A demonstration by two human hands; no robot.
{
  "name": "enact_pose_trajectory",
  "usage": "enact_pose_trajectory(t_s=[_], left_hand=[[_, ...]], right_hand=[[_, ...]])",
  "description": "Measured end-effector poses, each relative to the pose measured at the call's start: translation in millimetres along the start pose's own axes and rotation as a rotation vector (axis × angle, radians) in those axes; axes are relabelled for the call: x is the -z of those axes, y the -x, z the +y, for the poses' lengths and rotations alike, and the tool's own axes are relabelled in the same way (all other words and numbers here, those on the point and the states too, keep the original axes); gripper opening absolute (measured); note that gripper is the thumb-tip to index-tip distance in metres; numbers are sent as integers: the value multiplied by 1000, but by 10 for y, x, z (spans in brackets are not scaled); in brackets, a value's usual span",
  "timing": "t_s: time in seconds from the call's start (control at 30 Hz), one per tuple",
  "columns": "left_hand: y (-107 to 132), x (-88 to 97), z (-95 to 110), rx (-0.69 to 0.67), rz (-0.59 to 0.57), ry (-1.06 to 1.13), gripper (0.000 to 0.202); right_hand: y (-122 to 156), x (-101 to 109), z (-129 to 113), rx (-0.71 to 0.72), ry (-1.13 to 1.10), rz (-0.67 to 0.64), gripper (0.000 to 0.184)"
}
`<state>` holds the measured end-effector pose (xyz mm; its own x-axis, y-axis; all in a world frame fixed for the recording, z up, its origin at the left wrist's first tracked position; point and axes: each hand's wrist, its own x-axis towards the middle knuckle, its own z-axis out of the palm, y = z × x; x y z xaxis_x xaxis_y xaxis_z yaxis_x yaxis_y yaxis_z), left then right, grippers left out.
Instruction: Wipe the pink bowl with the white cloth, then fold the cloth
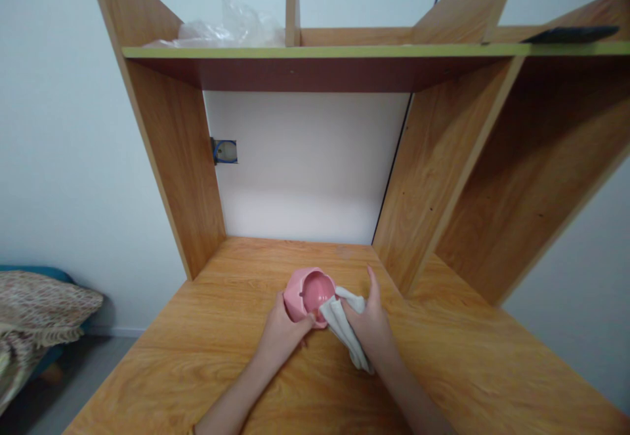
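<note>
My left hand (287,325) grips a small pink bowl-like container (296,289), thumb over its near rim. The container is tilted so that its hollow inside faces me and to the right; it has a notch in the rim. A whitish cloth (343,327) is bunched in my right hand (370,320), with one end touching the container's right rim and the rest hanging down. One finger of that hand points up, off the cloth. Both hands are just above the wooden desk (197,356).
Wooden side panels (170,159) flank the desk, and an overhead shelf (305,71) spans it, holding clear plastic wrapping (231,28) and a flat dark object (571,35). An open wall socket box (225,151) is at the back left. A patterned cushion (44,304) lies at the far left.
</note>
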<state>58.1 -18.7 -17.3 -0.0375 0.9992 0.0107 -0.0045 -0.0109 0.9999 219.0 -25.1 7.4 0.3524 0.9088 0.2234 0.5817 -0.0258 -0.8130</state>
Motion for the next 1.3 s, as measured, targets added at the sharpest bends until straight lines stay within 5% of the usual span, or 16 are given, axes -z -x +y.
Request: enact_pose_trajectory(t_s=[0.2,0.63,0.83,1.0,1.3], left_hand=[[-121,32,-52,164,67,82,37],[-160,130,-24,230,81,368,40],[-154,139,-26,243,78,419,37],[-165,152,-21,244,76,437,36],[-159,157,23,171,116,448,37]], right_hand=[[-30,-53,74,39,12,32,76],[-48,-114,195,262,101,-136,79],[-126,-57,255,404,113,-64,44],[-239,-8,414,372,222,8,32],[-232,-105,538,282,196,-87,38]])
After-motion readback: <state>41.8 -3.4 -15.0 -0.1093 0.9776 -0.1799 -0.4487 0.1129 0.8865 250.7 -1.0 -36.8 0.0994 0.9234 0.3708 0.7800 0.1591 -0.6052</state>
